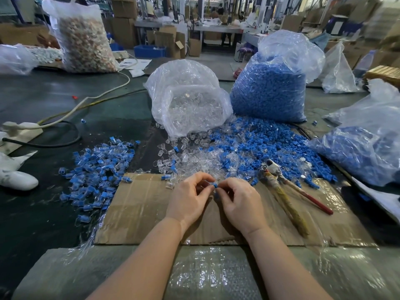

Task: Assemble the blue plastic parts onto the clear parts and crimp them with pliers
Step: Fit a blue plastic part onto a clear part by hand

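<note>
1. The left hand [189, 197] and the right hand [239, 201] met above a flattened sheet of cardboard [140, 210], fingertips drawn together.
2. A small blue part [215, 185] sat between the two grips; the right grip pinched it with thumb and forefinger.
3. The left grip was curled in against the same spot, its fingers closed on something small; whether that was a clear part could not be told.
4. Loose clear parts [184, 156] lay scattered just beyond the hands, spilling from the mouth of a clear bag [188, 98].
5. To the right of them spread a heap of loose blue parts [264, 146], running back to a tall bag of blue parts [270, 87].
6. The pliers [287, 191] lay on the cardboard to the right of the right hand, head among the blue parts, one handle red, the other wrapped in yellowish tape.
7. A pile of assembled blue-and-clear pieces [97, 169] lay to the left, partly off the cardboard.
8. Another bag with blue contents [363, 148] lay at the far right.
9. A white cable [104, 94] crossed the dark surface at the left.
</note>
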